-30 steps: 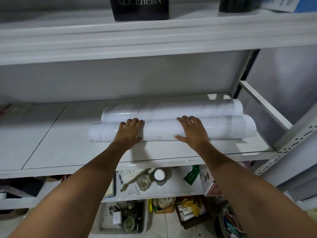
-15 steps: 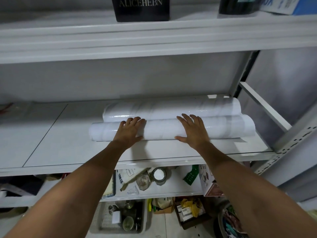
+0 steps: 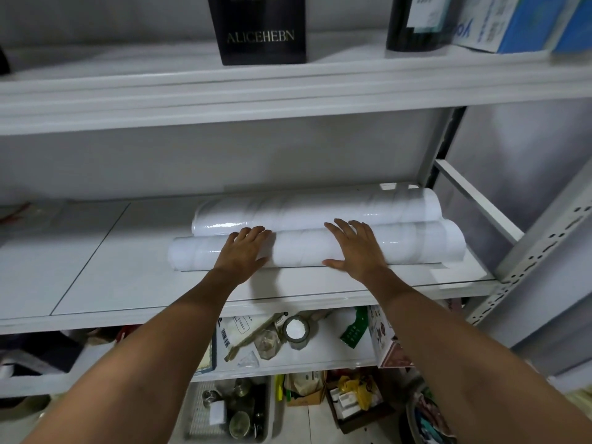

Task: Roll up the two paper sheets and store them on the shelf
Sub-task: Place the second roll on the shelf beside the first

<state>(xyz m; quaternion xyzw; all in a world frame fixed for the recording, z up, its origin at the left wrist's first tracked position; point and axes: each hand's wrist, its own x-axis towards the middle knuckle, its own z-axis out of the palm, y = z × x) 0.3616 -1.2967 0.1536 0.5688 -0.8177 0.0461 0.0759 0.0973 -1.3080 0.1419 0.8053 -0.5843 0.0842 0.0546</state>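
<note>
Evidently the storing step is nearly done: on the shelf (image 3: 128, 277), the front roll (image 3: 301, 251) lies under the left grip (image 3: 245, 249) and right grip (image 3: 355, 248), with the back roll (image 3: 320, 209) touching it just beyond the fingertips (image 3: 248, 231). Both grips are released, fingers flat, pressing rather than grasping. Next, I judge, they should lift away gently, so the roll neither unrolls nor rolls forward.

On the shelf (image 3: 128, 267) I see the front roll (image 3: 298, 251) touching the rear roll (image 3: 320, 209) behind it. My left hand (image 3: 245, 251) and right hand (image 3: 357, 248) rest side by side on the front roll.
</note>
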